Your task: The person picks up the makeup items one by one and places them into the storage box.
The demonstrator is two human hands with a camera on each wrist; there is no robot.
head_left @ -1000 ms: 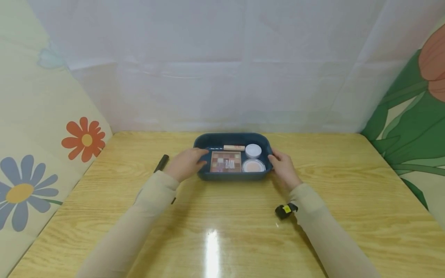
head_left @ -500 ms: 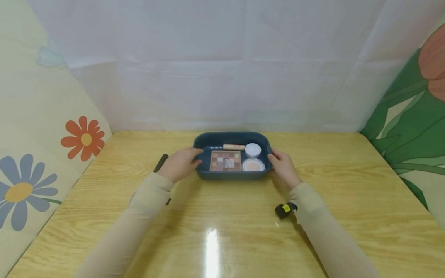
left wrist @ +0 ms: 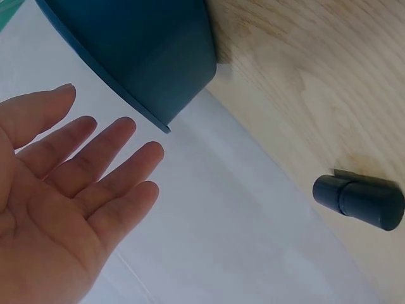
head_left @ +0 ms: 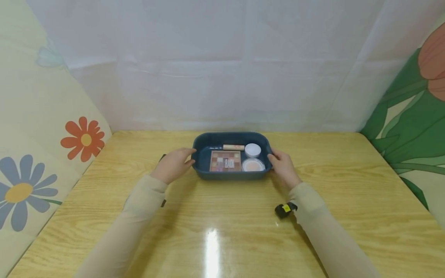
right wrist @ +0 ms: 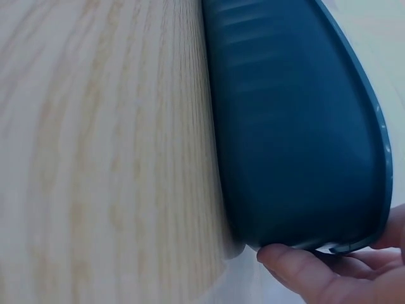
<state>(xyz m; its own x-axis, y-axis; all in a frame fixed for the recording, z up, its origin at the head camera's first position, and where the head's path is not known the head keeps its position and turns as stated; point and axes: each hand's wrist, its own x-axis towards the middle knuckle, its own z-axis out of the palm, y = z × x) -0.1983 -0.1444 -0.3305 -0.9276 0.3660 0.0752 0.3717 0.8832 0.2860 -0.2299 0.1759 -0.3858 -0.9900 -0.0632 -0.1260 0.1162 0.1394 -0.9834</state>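
A dark blue plastic basin [head_left: 231, 176] stands at the back middle of the table. Inside lie an eyeshadow palette [head_left: 225, 161], a slim beige tube [head_left: 233, 147], a white round jar [head_left: 252, 150] and a clear-rimmed round compact [head_left: 253, 165]. At the basin's right end, my right hand [head_left: 283, 168] grips the rim, thumb inside and fingers against the outer wall. My left hand [head_left: 173, 166] is at the left end with fingers extended; the left wrist view shows its fingertips [left wrist: 152, 152] apart from the basin's rim, palm holding nothing.
A black cylindrical tube [left wrist: 359, 201] lies on the table left of the basin, mostly hidden behind my left hand in the head view. A white cloth [head_left: 222, 77] hangs behind the table's back edge. Flowered cloths flank both sides. A black device [head_left: 285, 210] sits at my right wrist.
My left hand has drawn leftward from over the basin's inside to just outside its left rim. The right hand keeps its grip, and the basin has barely shifted.
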